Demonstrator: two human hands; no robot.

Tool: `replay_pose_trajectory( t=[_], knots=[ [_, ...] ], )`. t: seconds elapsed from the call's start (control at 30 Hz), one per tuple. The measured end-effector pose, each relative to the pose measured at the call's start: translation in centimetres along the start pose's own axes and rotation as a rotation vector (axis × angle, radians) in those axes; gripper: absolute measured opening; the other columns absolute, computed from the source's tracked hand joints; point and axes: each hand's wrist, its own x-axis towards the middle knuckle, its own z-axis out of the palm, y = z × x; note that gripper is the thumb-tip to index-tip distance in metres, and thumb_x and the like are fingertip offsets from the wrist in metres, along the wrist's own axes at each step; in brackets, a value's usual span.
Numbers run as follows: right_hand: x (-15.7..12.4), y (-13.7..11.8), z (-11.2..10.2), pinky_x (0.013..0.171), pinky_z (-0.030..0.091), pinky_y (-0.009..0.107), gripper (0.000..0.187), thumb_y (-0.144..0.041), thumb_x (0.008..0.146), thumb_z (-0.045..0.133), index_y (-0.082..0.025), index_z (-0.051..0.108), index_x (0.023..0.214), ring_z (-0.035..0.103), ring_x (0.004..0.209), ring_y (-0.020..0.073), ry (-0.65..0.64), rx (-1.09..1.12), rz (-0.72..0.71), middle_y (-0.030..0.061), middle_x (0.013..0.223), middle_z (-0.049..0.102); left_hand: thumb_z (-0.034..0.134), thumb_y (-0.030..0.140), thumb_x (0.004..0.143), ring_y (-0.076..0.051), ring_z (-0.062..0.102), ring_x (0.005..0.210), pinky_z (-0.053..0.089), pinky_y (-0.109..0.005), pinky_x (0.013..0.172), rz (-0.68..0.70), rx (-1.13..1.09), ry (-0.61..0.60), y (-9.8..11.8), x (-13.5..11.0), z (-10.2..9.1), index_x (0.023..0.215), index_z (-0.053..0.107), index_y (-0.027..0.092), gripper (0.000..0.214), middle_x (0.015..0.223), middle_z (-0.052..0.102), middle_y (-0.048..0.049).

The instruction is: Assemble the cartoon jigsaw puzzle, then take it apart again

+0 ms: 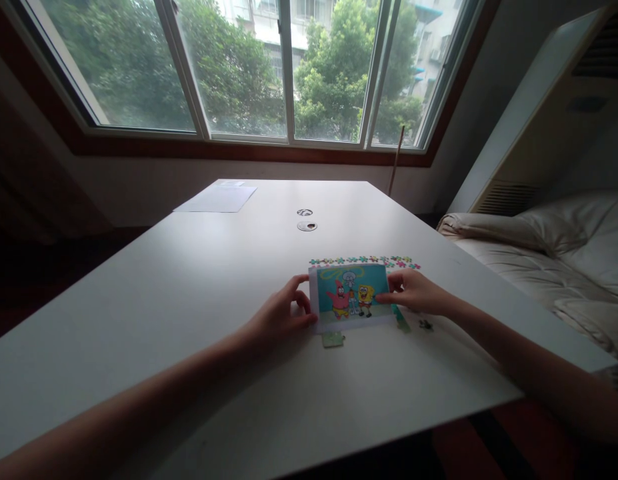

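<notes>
Between my two hands a cartoon picture card (353, 295) with a teal background and white borders is held up at a tilt over the table. My left hand (287, 310) pinches its left edge, thumb low and fingers higher up. On the opposite edge, my right hand (413, 292) grips the card with the thumb on its front. Just below the card lies a green jigsaw piece (333, 340). A teal-green piece (401, 320) pokes out by the lower right corner, and a dark piece (425, 325) rests further right. The card hides whatever is directly behind it.
Rows of small colourful jigsaw pieces (363, 259) lie behind the card. Two round flat discs (307, 226) sit further back on the white table (199, 280). White paper (216, 199) lies at the far left corner. A padded sofa (519, 247) stands to the right, beyond the table edge.
</notes>
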Motion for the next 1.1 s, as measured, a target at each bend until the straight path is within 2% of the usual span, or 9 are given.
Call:
replay_pose_trajectory(
  t=[0.3,0.63,0.87,1.1],
  knots=[
    [0.3,0.4,-0.1,0.046,0.027,0.021,0.037,-0.05,0.066,0.062,-0.015,0.054,0.058,0.038,0.05,0.0083,-0.021,-0.079,0.023,-0.0038,0.053,0.045,0.059,0.022,0.071,-0.015,0.055,0.064,0.04,-0.025,0.062,0.022,0.075,0.028,0.3,-0.3,-0.1,0.123,0.037,0.023,0.057,0.076,0.062,0.0028],
    [0.2,0.4,-0.6,0.045,0.028,0.022,0.033,-0.049,0.067,0.063,-0.015,0.063,0.068,0.042,0.051,0.0102,-0.039,-0.087,-0.016,-0.0019,0.054,0.05,0.058,0.023,0.073,-0.015,0.056,0.065,0.04,-0.026,0.064,0.044,0.105,0.033,0.9,-0.3,0.0,0.121,0.036,0.022,0.053,0.075,0.062,0.0031],
    [0.2,0.1,-0.5,0.046,0.027,0.022,0.032,-0.047,0.068,0.062,-0.015,0.059,0.064,0.042,0.053,0.0101,-0.056,-0.186,0.037,-0.0024,0.055,0.049,0.057,0.02,0.071,-0.015,0.055,0.064,0.04,-0.026,0.064,0.051,0.118,0.039,1.3,-0.3,0.1,0.119,0.038,0.02,0.052,0.075,0.062,0.0027],
    [0.2,0.0,-0.5,0.047,0.027,0.022,0.03,-0.044,0.069,0.06,-0.015,0.056,0.062,0.041,0.053,0.01,-0.045,-0.188,0.033,-0.002,0.056,0.048,0.058,0.021,0.07,-0.013,0.053,0.061,0.039,-0.024,0.061,0.047,0.095,0.061,1.1,-0.2,0.2,0.116,0.042,0.021,0.049,0.073,0.062,0.0036]
  ],
)
